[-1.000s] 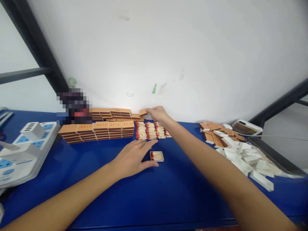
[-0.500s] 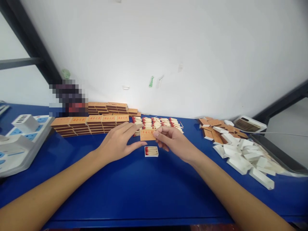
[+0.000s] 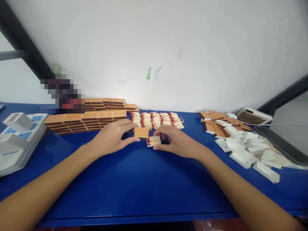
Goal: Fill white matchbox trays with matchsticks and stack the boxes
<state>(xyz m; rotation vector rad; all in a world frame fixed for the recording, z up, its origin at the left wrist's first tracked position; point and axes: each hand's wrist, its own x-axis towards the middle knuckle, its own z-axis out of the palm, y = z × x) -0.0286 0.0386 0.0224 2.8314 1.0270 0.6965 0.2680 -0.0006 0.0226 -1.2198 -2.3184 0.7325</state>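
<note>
The left hand (image 3: 110,138) pinches an orange sleeve (image 3: 141,132) just above the counter (image 3: 134,189). The right hand (image 3: 178,142) grips a filled match tray (image 3: 154,141) beside it. The two look ready for joining, which calls for lining the tray's end up with the sleeve's mouth.

And we're in a small hand-packing workshop: a blue table (image 3: 144,192), orange matchboxes (image 3: 86,120) stacked in rows left of and beyond the fingers (image 3: 126,123), loose matches (image 3: 156,119) lined up just past them, white trays (image 3: 245,149) heaped well off to their right, bare white wall (image 3: 168,48) behind.
</note>
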